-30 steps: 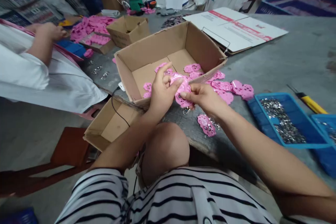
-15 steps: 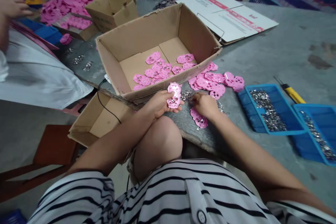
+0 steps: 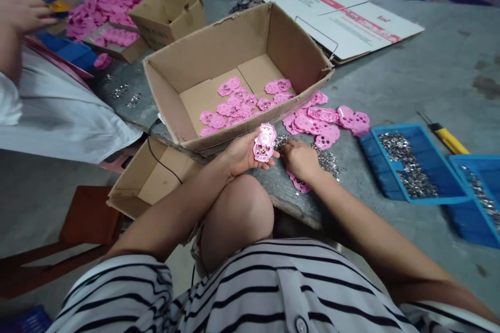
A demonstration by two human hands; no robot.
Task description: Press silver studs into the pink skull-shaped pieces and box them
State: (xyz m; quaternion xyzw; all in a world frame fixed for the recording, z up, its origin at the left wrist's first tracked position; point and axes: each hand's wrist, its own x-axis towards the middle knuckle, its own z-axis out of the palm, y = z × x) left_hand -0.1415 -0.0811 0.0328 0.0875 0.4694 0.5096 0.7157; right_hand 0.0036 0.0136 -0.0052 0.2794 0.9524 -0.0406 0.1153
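My left hand holds up a pink plastic plate with a scalloped edge, holes and small shiny metal bits in its lower part. Just to the right, my right hand reaches down into a pile of small silvery metal parts, fingers bent and pressed together. Whatever lies between those fingertips is hidden. Partly under this hand, another pink plate rests near the table edge. More pink plates lie heaped behind the hand.
A large cardboard box holding several pink plates stands ahead. Two blue trays of metal parts and a yellow-handled tool are at right. A smaller carton sits below the table edge. Another person's hand is at far left.
My right hand has shifted slightly left and now sits at the metal parts, covering more of the plate below it. My left hand still holds its plate, turned a little more toward me.
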